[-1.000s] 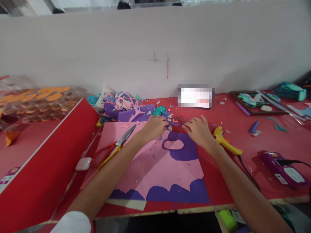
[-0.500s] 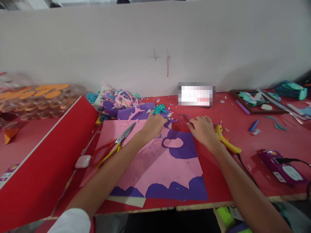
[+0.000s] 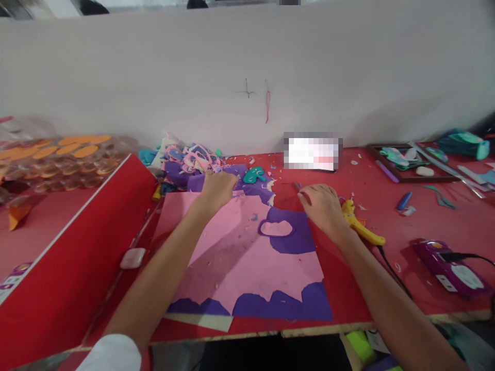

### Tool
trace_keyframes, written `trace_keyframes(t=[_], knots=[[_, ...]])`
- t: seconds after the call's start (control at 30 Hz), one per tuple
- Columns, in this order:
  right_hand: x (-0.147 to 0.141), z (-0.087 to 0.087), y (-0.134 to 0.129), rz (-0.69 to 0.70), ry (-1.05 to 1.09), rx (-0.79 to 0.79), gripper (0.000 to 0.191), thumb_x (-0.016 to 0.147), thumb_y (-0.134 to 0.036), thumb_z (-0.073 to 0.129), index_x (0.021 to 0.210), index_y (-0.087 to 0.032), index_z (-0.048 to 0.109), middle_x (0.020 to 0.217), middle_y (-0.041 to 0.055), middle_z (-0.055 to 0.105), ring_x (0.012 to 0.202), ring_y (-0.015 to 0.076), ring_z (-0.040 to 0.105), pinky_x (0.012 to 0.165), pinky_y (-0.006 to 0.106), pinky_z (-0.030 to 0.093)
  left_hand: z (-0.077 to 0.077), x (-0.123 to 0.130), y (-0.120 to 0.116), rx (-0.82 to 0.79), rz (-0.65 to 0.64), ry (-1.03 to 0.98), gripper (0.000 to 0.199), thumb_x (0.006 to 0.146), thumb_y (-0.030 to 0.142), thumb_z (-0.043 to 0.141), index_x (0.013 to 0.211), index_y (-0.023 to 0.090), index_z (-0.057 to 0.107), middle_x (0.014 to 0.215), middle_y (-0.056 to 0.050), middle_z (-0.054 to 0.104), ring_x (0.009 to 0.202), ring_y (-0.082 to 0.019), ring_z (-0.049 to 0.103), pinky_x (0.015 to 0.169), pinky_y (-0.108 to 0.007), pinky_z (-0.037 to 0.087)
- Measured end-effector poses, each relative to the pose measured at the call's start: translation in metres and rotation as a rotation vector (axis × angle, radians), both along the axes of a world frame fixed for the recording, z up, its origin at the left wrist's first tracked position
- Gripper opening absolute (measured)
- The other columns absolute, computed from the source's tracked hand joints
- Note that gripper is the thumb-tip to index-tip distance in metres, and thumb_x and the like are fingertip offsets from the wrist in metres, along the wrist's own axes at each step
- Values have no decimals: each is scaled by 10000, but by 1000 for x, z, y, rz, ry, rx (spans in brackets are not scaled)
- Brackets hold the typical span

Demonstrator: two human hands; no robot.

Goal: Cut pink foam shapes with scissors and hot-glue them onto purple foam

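My left hand (image 3: 219, 188) is closed over the far edge of the pink foam sheet (image 3: 240, 242), beside a pile of foam scraps (image 3: 189, 154); its fingers hide whatever they hold. My right hand (image 3: 320, 203) rests on the red table with fingers curled around a thin dark stick (image 3: 297, 185), whose end pokes out. The ragged-edged pink sheet lies over a purple sheet (image 3: 286, 304). On them sits a pink cutout with purple border (image 3: 276, 228). A teal cutout (image 3: 254, 175) lies to the right of my left hand.
Right of my right hand lies a yellow glue gun (image 3: 361, 226) with a cord. Further right are a purple device (image 3: 450, 265), a blue marker-like object (image 3: 404, 200) and a dark-framed tray (image 3: 406, 178). A red board (image 3: 77, 257) slants up at left, near a white case (image 3: 132, 258).
My left hand has moved left from beside the teal cutout toward the scrap pile. Its forearm now covers where the scissors showed. Loose scraps near it have shifted or are hidden. My right hand stays put.
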State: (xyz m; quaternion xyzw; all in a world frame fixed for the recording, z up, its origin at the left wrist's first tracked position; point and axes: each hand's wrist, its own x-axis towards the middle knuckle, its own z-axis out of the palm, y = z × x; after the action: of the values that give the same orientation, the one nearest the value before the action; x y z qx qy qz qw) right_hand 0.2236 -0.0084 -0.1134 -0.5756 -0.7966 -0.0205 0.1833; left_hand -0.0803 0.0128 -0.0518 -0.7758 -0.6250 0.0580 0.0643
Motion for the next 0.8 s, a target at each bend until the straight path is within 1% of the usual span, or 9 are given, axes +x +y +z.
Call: trace_keyframes(t=[0.1, 0.2, 0.27, 0.3, 0.37, 0.43, 0.53, 0.67, 0.8], knots=[[2, -3, 3, 18, -3, 1, 293, 1009, -257, 473, 952, -188, 752, 1013, 127, 753, 990, 305, 615, 903, 428, 398, 2, -8, 1, -28, 48, 37, 275, 846, 45, 502, 898, 169, 741, 924, -128, 772, 931, -274, 719, 955, -454, 453], [5, -5, 6, 29, -50, -25, 304, 1006, -263, 485, 900, -184, 758, 968, 129, 736, 955, 301, 599, 841, 413, 410, 8, -11, 0, -54, 38, 58, 318, 867, 55, 479, 981, 161, 756, 1061, -167, 761, 1035, -311, 712, 938, -451, 478], [5, -4, 6, 32, -78, -53, 333, 1016, -291, 484, 858, -183, 756, 930, 130, 722, 940, 296, 596, 796, 396, 415, 13, -13, -2, -76, 21, 64, 351, 870, 55, 467, 1034, 169, 756, 1141, -169, 747, 1077, -316, 704, 906, -418, 497], [5, -3, 6, 30, -82, -71, 357, 1024, -315, 478, 834, -187, 752, 907, 126, 715, 926, 291, 599, 769, 387, 414, 16, -14, -3, -89, 17, 67, 355, 865, 53, 468, 1036, 175, 754, 1150, -162, 746, 1074, -309, 705, 884, -394, 504], [4, -2, 5, 20, -69, -115, 408, 1039, -362, 461, 786, -199, 737, 868, 114, 705, 884, 274, 611, 711, 368, 404, 22, -16, -5, -115, 17, 72, 332, 858, 64, 482, 1009, 190, 750, 1117, -137, 759, 1030, -286, 716, 837, -348, 508], [3, -1, 4, 10, -45, -160, 450, 1047, -396, 444, 743, -207, 717, 838, 98, 702, 828, 254, 621, 664, 353, 386, 27, -18, -7, -139, 15, 75, 301, 866, 89, 493, 990, 207, 741, 1089, -114, 767, 994, -270, 720, 809, -325, 505], [1, -1, 3, 8, -18, -207, 500, 1052, -437, 427, 690, -209, 687, 803, 84, 699, 772, 234, 628, 628, 339, 364, 33, -18, -10, -122, -16, 88, 297, 896, 119, 471, 1008, 207, 732, 1109, -120, 761, 1019, -292, 715, 831, -367, 502], [-1, -3, 3, 19, 3, -233, 537, 1052, -482, 401, 666, -207, 652, 779, 82, 686, 741, 226, 622, 605, 330, 334, 40, -12, -14, -22, -66, 112, 326, 898, 112, 447, 1027, 191, 735, 1092, -129, 763, 1039, -320, 712, 902, -449, 482], [-2, -5, 4, 21, 38, -213, 518, 1042, -496, 394, 670, -210, 613, 803, 80, 674, 727, 210, 597, 602, 317, 315, 47, -6, -18, -21, -77, 81, 318, 884, 109, 447, 963, 200, 741, 1002, -109, 771, 957, -294, 717, 873, -427, 475]])
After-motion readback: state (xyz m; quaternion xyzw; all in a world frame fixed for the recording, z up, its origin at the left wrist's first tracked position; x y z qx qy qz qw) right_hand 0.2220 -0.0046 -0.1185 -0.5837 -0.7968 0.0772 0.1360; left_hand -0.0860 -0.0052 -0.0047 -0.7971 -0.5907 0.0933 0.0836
